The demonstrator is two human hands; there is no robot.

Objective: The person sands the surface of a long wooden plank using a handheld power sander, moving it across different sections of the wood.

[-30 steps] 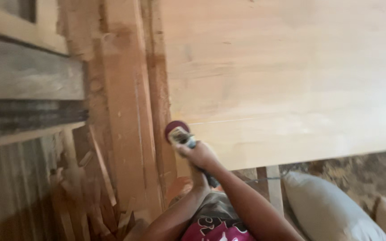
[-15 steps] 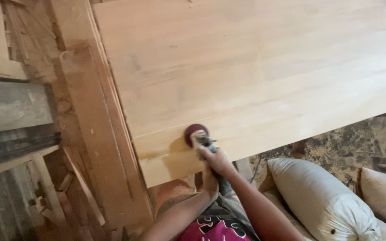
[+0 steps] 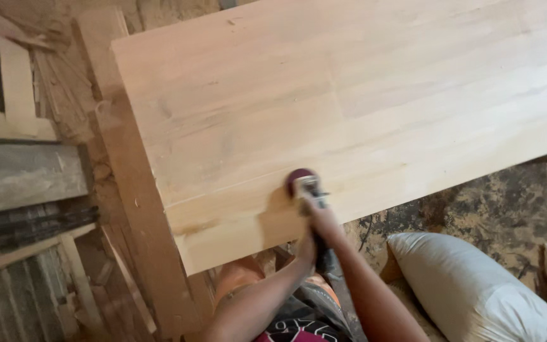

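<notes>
You see: one table (image 3: 362,95), one sander (image 3: 305,187), two hands (image 3: 321,218), two sacks (image 3: 470,291), one beam (image 3: 137,209) beside table.

A pale wooden panel (image 3: 362,95) bears a dark-red-disc sander (image 3: 303,183).

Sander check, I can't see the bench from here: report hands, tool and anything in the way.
Right hand and left hand both grip the sander. Red disc flat on the board, near its front edge. Board surface ahead bare; sacks on floor, apart.
</notes>
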